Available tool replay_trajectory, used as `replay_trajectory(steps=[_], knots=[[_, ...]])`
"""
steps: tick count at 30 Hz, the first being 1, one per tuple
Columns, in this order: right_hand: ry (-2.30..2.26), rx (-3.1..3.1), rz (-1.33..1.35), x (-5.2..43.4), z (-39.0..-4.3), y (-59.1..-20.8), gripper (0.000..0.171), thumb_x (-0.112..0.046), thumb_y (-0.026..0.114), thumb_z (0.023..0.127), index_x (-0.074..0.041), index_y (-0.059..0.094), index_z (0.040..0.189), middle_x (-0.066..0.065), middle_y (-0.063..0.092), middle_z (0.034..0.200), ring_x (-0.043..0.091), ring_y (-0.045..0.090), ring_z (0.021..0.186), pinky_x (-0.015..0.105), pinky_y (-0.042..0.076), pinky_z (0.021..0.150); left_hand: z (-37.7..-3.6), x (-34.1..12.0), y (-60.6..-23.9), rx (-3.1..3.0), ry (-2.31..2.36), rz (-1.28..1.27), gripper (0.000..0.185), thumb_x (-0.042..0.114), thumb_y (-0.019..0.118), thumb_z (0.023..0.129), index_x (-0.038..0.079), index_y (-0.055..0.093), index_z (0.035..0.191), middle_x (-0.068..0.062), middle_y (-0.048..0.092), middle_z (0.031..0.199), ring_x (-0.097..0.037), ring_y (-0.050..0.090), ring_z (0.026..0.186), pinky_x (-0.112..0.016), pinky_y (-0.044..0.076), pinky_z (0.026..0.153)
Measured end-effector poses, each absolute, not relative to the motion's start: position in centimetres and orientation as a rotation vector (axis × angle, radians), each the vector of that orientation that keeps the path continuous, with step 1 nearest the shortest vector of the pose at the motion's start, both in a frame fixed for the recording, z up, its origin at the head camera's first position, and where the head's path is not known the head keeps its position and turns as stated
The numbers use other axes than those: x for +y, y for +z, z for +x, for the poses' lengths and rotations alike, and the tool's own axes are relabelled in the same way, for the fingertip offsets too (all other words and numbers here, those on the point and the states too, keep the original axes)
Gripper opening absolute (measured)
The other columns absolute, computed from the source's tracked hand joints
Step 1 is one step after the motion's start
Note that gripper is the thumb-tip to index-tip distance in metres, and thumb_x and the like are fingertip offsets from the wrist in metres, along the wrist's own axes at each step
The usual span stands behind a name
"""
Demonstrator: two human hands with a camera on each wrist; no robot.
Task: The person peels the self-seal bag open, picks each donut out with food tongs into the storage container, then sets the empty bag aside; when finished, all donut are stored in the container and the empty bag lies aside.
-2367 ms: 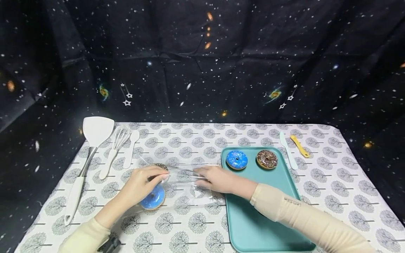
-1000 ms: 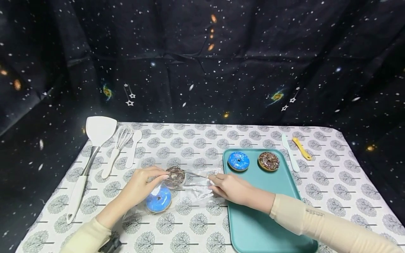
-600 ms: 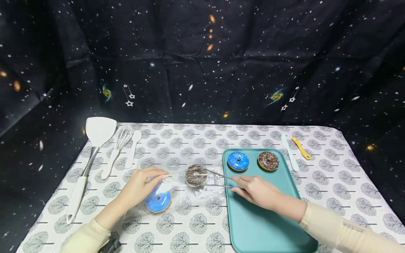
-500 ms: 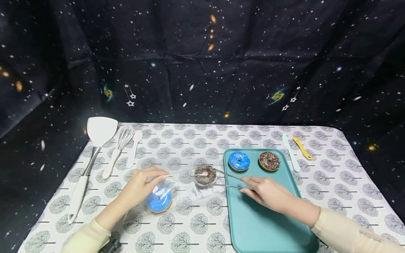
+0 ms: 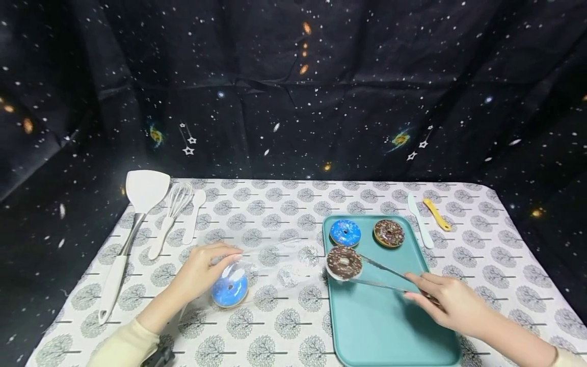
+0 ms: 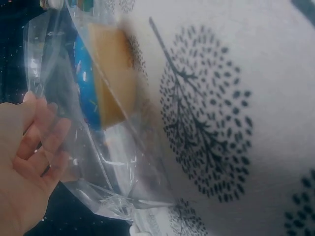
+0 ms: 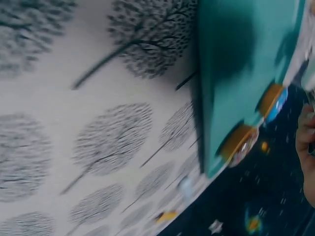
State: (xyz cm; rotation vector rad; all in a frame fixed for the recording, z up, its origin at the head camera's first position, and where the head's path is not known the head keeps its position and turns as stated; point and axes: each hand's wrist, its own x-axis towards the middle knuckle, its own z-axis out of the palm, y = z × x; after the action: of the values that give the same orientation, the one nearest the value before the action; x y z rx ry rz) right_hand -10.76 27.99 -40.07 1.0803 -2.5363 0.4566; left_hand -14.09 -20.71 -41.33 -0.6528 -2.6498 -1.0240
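Observation:
My left hand (image 5: 206,267) pinches the edge of a clear plastic bag (image 5: 286,262). Inside the bag lies a blue donut (image 5: 229,298), also showing through the film as a blue-topped donut (image 6: 110,76) in the left wrist view. My right hand (image 5: 451,303) holds metal tongs (image 5: 385,267). Between their tips is a chocolate donut (image 5: 336,261) with sprinkles, held over the left edge of the teal tray (image 5: 385,326). Only a part of my right hand (image 7: 307,142) appears at the right edge of the right wrist view.
On the tray's far end sit another blue donut (image 5: 345,234) and a chocolate one (image 5: 389,234). A white spatula (image 5: 145,188), a whisk (image 5: 160,237) and a spoon (image 5: 194,216) lie at the left. Right of the tray are a pale knife (image 5: 421,221) and a yellow utensil (image 5: 437,214).
The tongs have drawn the chocolate donut rightward out of the bag to above the tray. My right hand has moved right and nearer; my left hand stays on the bag.

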Motion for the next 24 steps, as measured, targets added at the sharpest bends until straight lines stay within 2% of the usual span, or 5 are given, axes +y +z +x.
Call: replay_trajectory(steps=[5, 9, 13, 19, 24], knots=[[0.602, -2.623, 1.037, 30.8, -9.8, -40.0, 0.035, -0.014, 0.079, 0.073, -0.005, 0.069, 0.106, -0.025, 0.044, 0.068, -0.012, 0.036, 0.056, 0.003, 0.032, 0.049, -14.2, -20.8, -41.5, -2.654, -1.006, -0.660, 0.015, 0.015, 0.068, 0.085, 0.012, 0.072, 0.099, 0.002, 0.071, 0.099, -0.016, 0.066, 0.093, -0.036, 0.055, 0.086], [0.702, -2.640, 1.082, 32.5, -8.9, -40.4, 0.033, -0.009, 0.079, 0.072, -0.007, 0.070, 0.103, -0.025, 0.050, 0.070, -0.013, 0.037, 0.054, 0.002, 0.032, 0.048, -14.3, -20.7, -41.5, -2.670, -1.008, -0.652, 0.015, 0.016, 0.068, 0.085, 0.012, 0.072, 0.099, 0.002, 0.071, 0.099, -0.014, 0.067, 0.091, -0.036, 0.055, 0.086], [0.740, -2.744, 1.079, 32.9, -7.4, -40.6, 0.026, -0.013, 0.075, 0.079, -0.010, 0.070, 0.104, -0.019, 0.062, 0.078, -0.013, 0.043, 0.058, 0.001, 0.032, 0.048, -14.2, -20.8, -41.5, -2.690, -1.019, -0.633, 0.016, 0.017, 0.067, 0.086, 0.013, 0.072, 0.100, 0.003, 0.070, 0.099, -0.014, 0.066, 0.091, -0.037, 0.054, 0.087], [0.595, -2.844, 1.010, 32.4, -5.6, -40.8, 0.024, -0.027, 0.074, 0.080, -0.019, 0.071, 0.103, -0.011, 0.069, 0.095, -0.004, 0.062, 0.078, 0.000, 0.045, 0.065, -14.4, -20.7, -41.5, -2.688, -1.011, -0.635, 0.016, 0.019, 0.067, 0.086, 0.013, 0.072, 0.100, 0.002, 0.070, 0.100, -0.017, 0.066, 0.095, -0.038, 0.053, 0.089], [0.585, -2.837, 1.025, 32.2, -5.4, -41.5, 0.026, -0.029, 0.074, 0.080, -0.020, 0.071, 0.104, -0.016, 0.068, 0.094, -0.007, 0.061, 0.076, 0.000, 0.044, 0.064, -14.2, -20.7, -41.5, -2.680, -1.015, -0.635, 0.015, 0.019, 0.068, 0.086, 0.012, 0.073, 0.098, 0.002, 0.071, 0.097, -0.016, 0.066, 0.093, -0.037, 0.054, 0.087]])
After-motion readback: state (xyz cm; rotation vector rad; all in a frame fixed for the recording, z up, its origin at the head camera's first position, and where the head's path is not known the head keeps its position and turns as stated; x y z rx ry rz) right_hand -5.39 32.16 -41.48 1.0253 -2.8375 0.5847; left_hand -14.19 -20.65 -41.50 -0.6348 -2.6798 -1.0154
